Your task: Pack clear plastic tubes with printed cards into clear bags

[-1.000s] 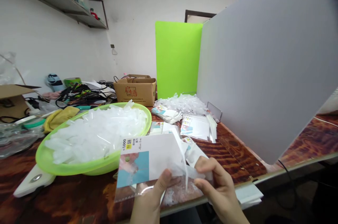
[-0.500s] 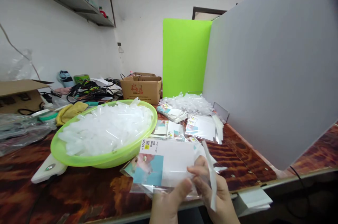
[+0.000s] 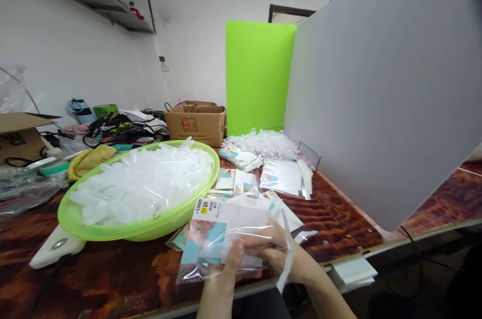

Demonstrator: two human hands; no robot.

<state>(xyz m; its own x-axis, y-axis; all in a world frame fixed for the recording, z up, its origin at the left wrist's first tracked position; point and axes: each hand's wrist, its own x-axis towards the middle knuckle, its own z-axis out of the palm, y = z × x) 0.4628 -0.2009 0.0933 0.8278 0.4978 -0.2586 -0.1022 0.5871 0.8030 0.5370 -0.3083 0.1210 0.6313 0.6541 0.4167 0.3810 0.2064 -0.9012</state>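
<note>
A clear plastic bag with a printed card [image 3: 214, 233] is held tilted over the table's front edge. My left hand [image 3: 228, 271] grips its lower edge, thumb on the front and fingers behind. My right hand [image 3: 278, 249] reaches into the bag's right end, its fingers partly seen through the film. A white strip [image 3: 286, 259] hangs from the bag's opening beside the right wrist. Left of the hands stands a green basin [image 3: 131, 231] full of translucent white plastic pieces [image 3: 150, 178]. More bagged cards [image 3: 282, 177] lie beyond the hands.
A pile of white plastic pieces [image 3: 263, 143] lies by the green panel [image 3: 258, 78]. A grey partition [image 3: 369, 93] borders the right side. At the back are a cardboard box [image 3: 196, 126] and tangled cables [image 3: 128, 128]. A white device [image 3: 58, 245] sits beside the basin.
My right hand's fingers have moved left, further into the bag. My left hand and the bag have shifted slightly left and down. The view has turned a little to the right.
</note>
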